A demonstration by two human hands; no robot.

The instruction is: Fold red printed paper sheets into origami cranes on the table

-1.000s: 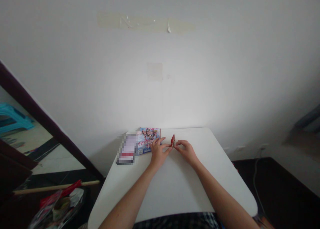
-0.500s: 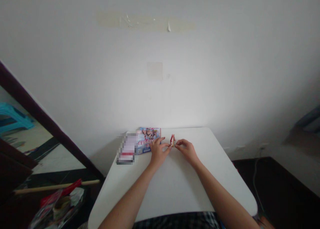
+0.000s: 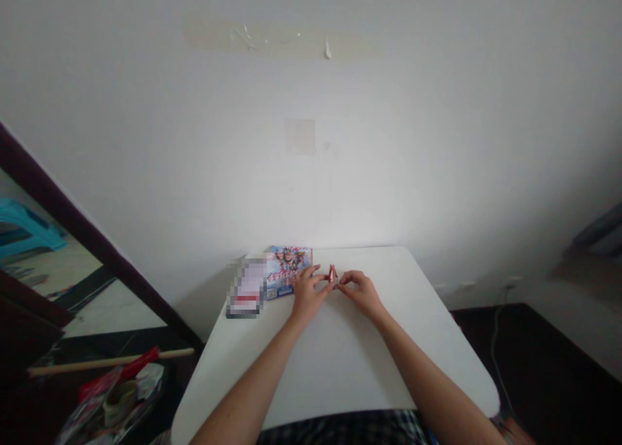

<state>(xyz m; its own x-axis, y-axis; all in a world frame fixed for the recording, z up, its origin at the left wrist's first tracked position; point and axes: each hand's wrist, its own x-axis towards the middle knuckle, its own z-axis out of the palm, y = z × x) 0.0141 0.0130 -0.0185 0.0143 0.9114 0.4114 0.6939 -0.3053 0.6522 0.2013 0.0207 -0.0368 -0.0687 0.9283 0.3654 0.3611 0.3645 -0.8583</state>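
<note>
Between my hands stands a small red-and-white folded paper piece [image 3: 332, 274], its top coming to narrow points. My left hand [image 3: 308, 296] pinches its lower left side between thumb and index finger, the other fingers spread out. From the right, my right hand [image 3: 362, 293] pinches the lower edge with thumb and forefinger, its remaining fingers curled. Just behind my left hand lies a colourful printed packet [image 3: 290, 263], partly covered by the fingers. Finer details of the folds are too small to make out.
The white table [image 3: 340, 374] meets the wall at its far edge. A pixelated phone-like object [image 3: 247, 286] lies at the table's left. On the floor at lower left are a wooden stick [image 3: 170, 355] and a bin [image 3: 158, 406] with rubbish; a blue stool [image 3: 29, 228] stands beyond.
The folded paper has moved slightly left and down, and its points sit closer together. My right hand has shifted a little left with it; my left hand has barely moved.
</note>
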